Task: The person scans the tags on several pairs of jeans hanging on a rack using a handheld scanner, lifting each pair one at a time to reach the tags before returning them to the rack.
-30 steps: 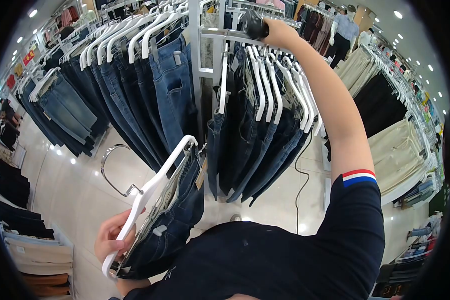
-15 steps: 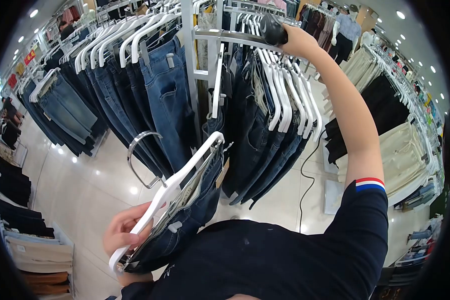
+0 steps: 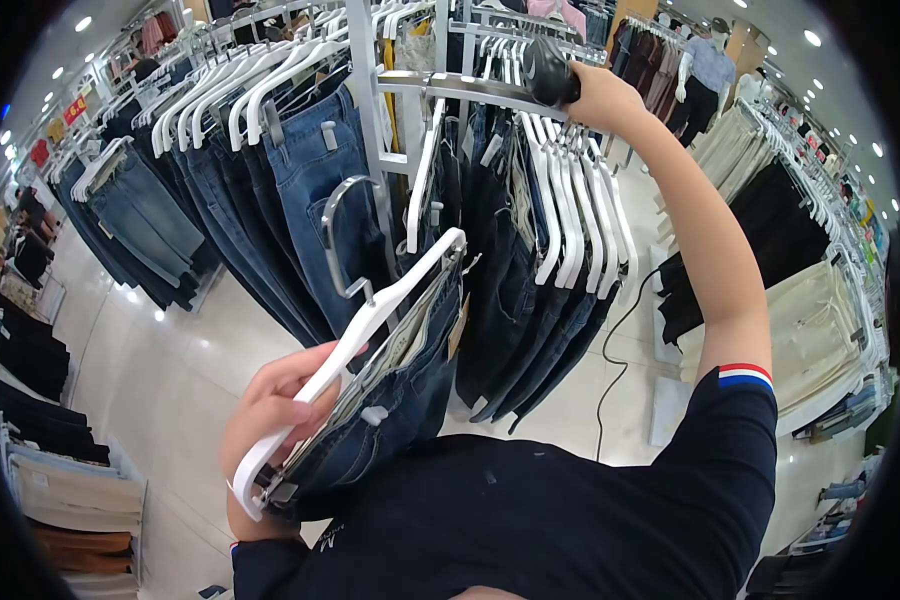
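Note:
My left hand [image 3: 282, 405] is closed round the lower arm of a white hanger [image 3: 372, 318], whose metal hook points up and to the left. Dark blue jeans [image 3: 395, 400] hang clipped from it by the waistband, close against my shirt. A paper tag shows at the far end of the waistband. Stretched forward at the upper right, my right hand [image 3: 610, 98] grips a black device with a rounded head [image 3: 548, 72]. The head overlaps the metal rail [image 3: 470, 86] in this view, above a row of jeans [image 3: 540, 330] on white hangers.
More jeans [image 3: 320, 165] hang on the left side of the rack. A black cord [image 3: 606, 385] runs down to the tiled floor on the right. Cream and black garments [image 3: 795, 330] line the right-hand rack. Folded trousers [image 3: 75, 500] lie at the lower left.
My left hand has moved up and slightly right with the hanger and jeans, bringing the hook in front of the hanging jeans. My right hand keeps its hold on the black device.

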Motion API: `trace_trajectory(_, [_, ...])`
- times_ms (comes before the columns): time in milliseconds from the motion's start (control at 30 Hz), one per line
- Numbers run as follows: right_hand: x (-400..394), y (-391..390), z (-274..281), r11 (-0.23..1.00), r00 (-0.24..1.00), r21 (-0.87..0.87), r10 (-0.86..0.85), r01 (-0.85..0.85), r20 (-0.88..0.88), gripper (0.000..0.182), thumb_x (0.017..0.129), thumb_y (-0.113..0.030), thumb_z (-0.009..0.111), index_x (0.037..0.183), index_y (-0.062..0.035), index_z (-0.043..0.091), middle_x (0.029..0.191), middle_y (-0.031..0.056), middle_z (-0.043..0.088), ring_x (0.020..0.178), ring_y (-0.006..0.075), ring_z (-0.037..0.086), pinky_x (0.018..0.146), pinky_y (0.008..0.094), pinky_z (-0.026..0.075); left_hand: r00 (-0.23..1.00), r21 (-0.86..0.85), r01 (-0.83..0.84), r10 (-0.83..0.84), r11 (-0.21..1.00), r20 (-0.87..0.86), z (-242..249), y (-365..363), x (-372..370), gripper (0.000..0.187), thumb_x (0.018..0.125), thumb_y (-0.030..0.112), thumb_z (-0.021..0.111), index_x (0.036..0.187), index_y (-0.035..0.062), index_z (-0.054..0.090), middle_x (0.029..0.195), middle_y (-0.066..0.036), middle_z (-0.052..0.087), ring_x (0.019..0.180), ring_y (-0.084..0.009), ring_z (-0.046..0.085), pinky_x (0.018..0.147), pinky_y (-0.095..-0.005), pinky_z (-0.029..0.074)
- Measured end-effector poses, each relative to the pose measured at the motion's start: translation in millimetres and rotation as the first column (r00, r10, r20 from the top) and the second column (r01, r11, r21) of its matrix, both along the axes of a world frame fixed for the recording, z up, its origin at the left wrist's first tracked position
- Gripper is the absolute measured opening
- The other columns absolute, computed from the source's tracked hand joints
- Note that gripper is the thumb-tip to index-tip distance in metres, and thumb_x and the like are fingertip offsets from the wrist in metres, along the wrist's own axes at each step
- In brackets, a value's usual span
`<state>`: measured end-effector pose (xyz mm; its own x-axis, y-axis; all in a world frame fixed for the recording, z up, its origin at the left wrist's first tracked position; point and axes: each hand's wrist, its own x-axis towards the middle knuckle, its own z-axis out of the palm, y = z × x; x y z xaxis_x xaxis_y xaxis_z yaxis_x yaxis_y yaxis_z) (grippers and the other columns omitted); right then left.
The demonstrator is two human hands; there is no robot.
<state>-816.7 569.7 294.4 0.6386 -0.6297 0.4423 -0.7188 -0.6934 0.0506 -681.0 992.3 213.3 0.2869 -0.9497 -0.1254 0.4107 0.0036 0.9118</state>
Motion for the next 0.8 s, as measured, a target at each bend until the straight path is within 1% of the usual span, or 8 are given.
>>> trace_trajectory(167, [-13,7,-5,0.999,0.997,0.033,0.030,-0.032,0.064,0.047,0.070,-0.026,0.067,0.112,-0.0111,0.054,0.100,0.0150,0.063,0.094,0.0322,0.060,0.081,0.0384,0.048,0.996,-0.074,0.084,-0.082,0.994,0.039,-2,-37,-1,0.070,0.069,0.017,0.059,0.124,-0.0195,0.034,0.055,0.002,0.043,0.036,-0.0011,0.038,0.034,-0.0119,0.030])
trace_trajectory(233, [-26,-1,-10,0.974,0.974,0.131,0.163,-0.184,0.159,0.045,0.071,-0.024,0.070,0.111,-0.0074,0.055,0.095,0.0152,0.064,0.092,0.0299,0.061,0.082,0.0370,0.047,0.993,-0.042,0.119,-0.117,0.992,0.035,4,-57,5,0.067,0.070,0.012,0.058,0.125,-0.0182,0.033,0.057,0.001,0.044,0.036,-0.0016,0.039,0.033,-0.0126,0.032])
trace_trajectory(333, [-66,26,-11,0.903,0.887,0.228,0.263,-0.365,0.379,0.040,0.070,-0.026,0.071,0.103,-0.0057,0.058,0.091,0.0144,0.064,0.087,0.0284,0.062,0.078,0.0368,0.047,0.959,-0.160,0.231,-0.252,0.960,-0.128,7,-90,18,0.058,0.074,0.004,0.055,0.124,-0.0171,0.033,0.062,-0.002,0.043,0.038,-0.0039,0.039,0.034,-0.0154,0.033])
trace_trajectory(433, [-116,63,-16,0.875,0.852,0.242,0.289,-0.420,0.437,0.037,0.071,-0.016,0.070,0.103,-0.0002,0.057,0.090,0.0156,0.064,0.085,0.0275,0.063,0.079,0.0353,0.047,0.931,-0.209,0.279,-0.318,0.937,-0.181,16,-120,20,0.052,0.077,0.003,0.048,0.122,-0.0180,0.033,0.064,-0.004,0.041,0.039,-0.0044,0.035,0.035,-0.0158,0.032])
trace_trajectory(533, [-166,99,-29,0.848,0.847,0.367,0.161,-0.381,0.507,0.032,0.070,-0.004,0.065,0.100,0.0026,0.057,0.084,0.0127,0.063,0.077,0.0164,0.059,0.073,0.0290,0.046,0.953,-0.158,0.290,-0.301,0.944,-0.046,18,-152,25,0.050,0.078,0.004,0.045,0.121,-0.0180,0.035,0.064,-0.002,0.040,0.041,-0.0028,0.034,0.035,-0.0153,0.032])
trace_trajectory(600, [-198,110,-35,0.849,0.889,0.429,0.098,-0.309,0.447,0.027,0.069,-0.001,0.063,0.095,0.0039,0.057,0.081,0.0119,0.063,0.074,0.0138,0.056,0.071,0.0284,0.046,0.964,-0.132,0.264,-0.264,0.955,0.020,16,-174,29,0.047,0.079,0.006,0.043,0.119,-0.0172,0.037,0.063,0.000,0.039,0.041,-0.0025,0.034,0.035,-0.0146,0.032])
trace_trajectory(767, [-256,125,-62,0.811,0.848,0.543,-0.118,-0.218,0.517,0.029,0.067,0.001,0.066,0.094,0.0036,0.056,0.080,0.0076,0.061,0.074,0.0140,0.053,0.073,0.0288,0.045,0.961,-0.031,0.258,-0.254,0.966,0.106,14,-221,51,0.037,0.081,0.009,0.041,0.109,-0.0163,0.042,0.061,0.001,0.037,0.043,-0.0026,0.032,0.035,-0.0154,0.030])
trace_trajectory(800, [-265,128,-66,0.794,0.844,0.579,-0.173,-0.186,0.508,0.030,0.067,0.002,0.067,0.094,0.0036,0.056,0.081,0.0067,0.061,0.075,0.0143,0.053,0.073,0.0291,0.045,0.950,-0.101,0.312,-0.314,0.945,0.003,14,-232,56,0.035,0.082,0.008,0.041,0.108,-0.0154,0.041,0.062,0.000,0.038,0.043,-0.0034,0.033,0.034,-0.0161,0.031])
